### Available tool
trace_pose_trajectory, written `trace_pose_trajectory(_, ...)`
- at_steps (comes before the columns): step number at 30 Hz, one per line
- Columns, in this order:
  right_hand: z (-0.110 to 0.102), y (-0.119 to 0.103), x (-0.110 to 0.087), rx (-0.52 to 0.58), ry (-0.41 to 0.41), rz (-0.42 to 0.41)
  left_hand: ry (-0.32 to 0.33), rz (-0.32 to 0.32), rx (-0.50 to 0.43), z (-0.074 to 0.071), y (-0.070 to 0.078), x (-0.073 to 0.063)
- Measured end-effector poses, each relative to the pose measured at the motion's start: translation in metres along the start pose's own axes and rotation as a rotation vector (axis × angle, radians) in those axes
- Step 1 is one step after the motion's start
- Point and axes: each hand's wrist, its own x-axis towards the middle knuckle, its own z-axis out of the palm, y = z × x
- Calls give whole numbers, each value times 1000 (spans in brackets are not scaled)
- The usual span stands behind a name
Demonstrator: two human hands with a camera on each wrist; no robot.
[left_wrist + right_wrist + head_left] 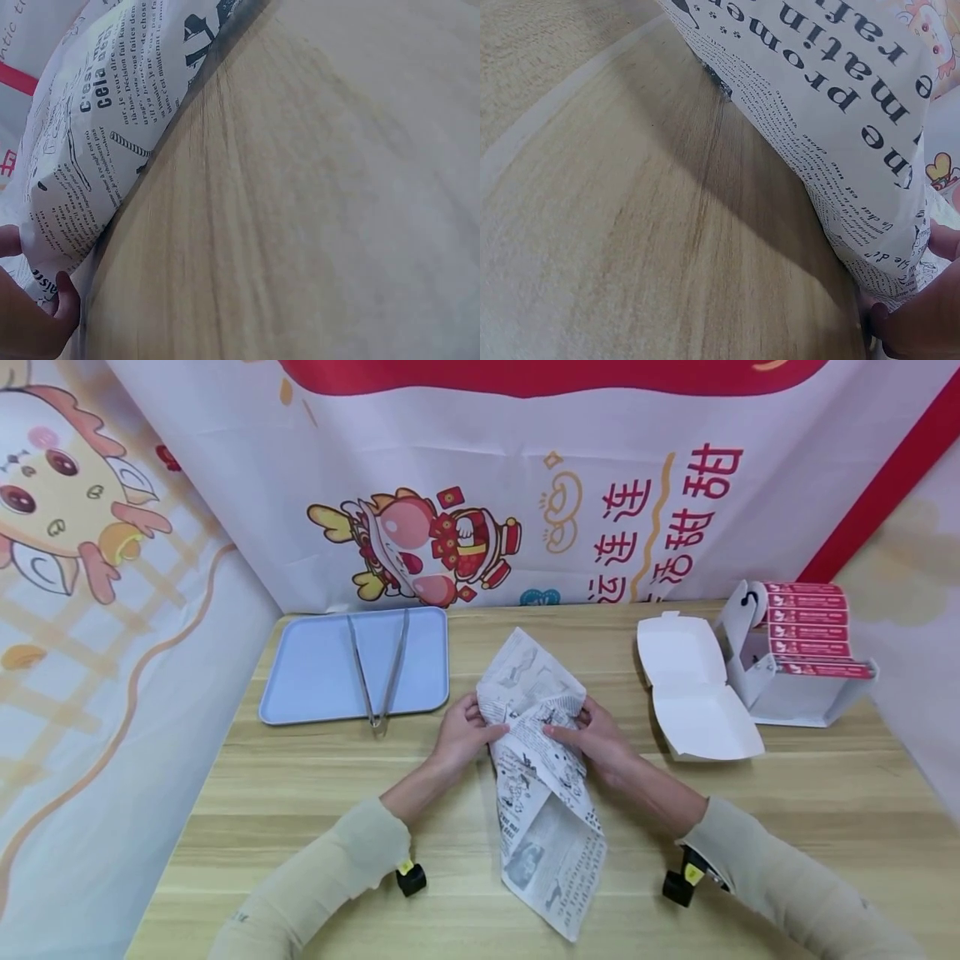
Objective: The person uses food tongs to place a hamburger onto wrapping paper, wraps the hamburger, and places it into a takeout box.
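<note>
Beige sleeves (330, 860) up front; left hand (461, 733) and right hand (600, 742) pinch opposite edges of folded newsprint paper (536, 760); tongs (394, 672) resting on blue tray (307, 668).

The head view is bright and evenly lit, shadows faint on the tabletop (457, 827). The left-wrist view is dimmer and hazy, the tabletop washing out toward the right; in the right-wrist view a broad, soft-edged shadow runs beside the paper (847, 135), upper left to lower right
</note>
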Motion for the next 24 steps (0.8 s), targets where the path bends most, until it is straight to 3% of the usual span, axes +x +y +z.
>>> trace_pose_trajectory(10,3,-3,2,1,26,-3,77,-34,44,7,2,0)
trace_pose_trajectory(17,5,-2,1,5,29,-58,118,79,193,8,1,1)
trace_pose_trajectory(24,6,-1,1,-17,29,-79,117,163,212,0,3,3)
